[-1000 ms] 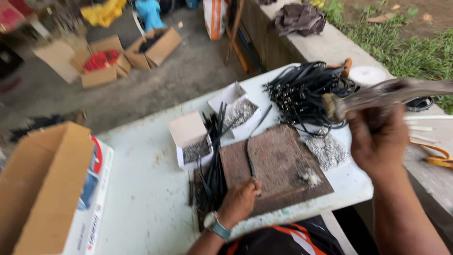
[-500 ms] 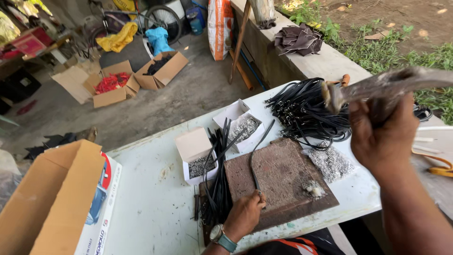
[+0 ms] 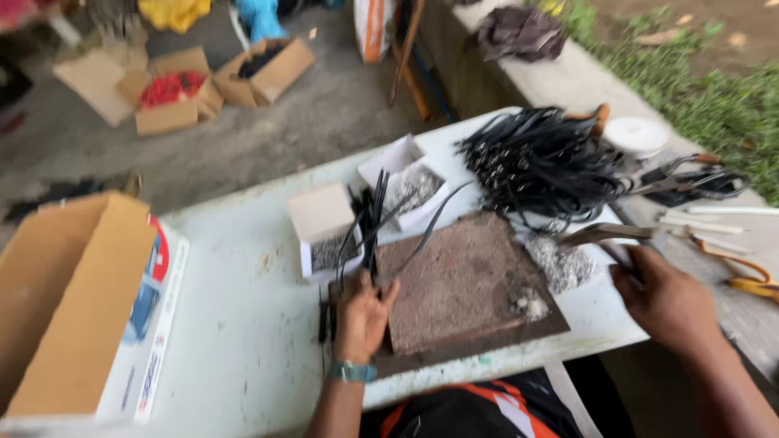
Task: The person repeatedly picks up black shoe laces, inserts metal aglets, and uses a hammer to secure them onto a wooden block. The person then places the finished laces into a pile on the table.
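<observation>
Head camera view, looking down at a white table (image 3: 243, 341). At lower centre, the left hand (image 3: 363, 318) rests at the left edge of a rusty brown metal slab (image 3: 462, 284), fingers pinched around the near end of a thin black strap (image 3: 422, 239) that runs up and right across the slab. The right hand (image 3: 665, 304), at lower right, is closed around the handle of a hammer (image 3: 604, 235), whose blurred head hangs over the slab's right edge, above a scatter of small silver rivets (image 3: 560, 264). Just left of the slab lies a bundle of black straps (image 3: 369, 223), between two small open white boxes (image 3: 324, 235) holding more rivets. A large tangled heap of black straps (image 3: 540, 166) fills the upper right of the table, near a white round tub (image 3: 637, 134) and some pliers (image 3: 690, 174). A big cardboard box (image 3: 69, 300) sits at the left edge of the frame. Open cartons (image 3: 174, 93) lie on the concrete ground at upper left.
</observation>
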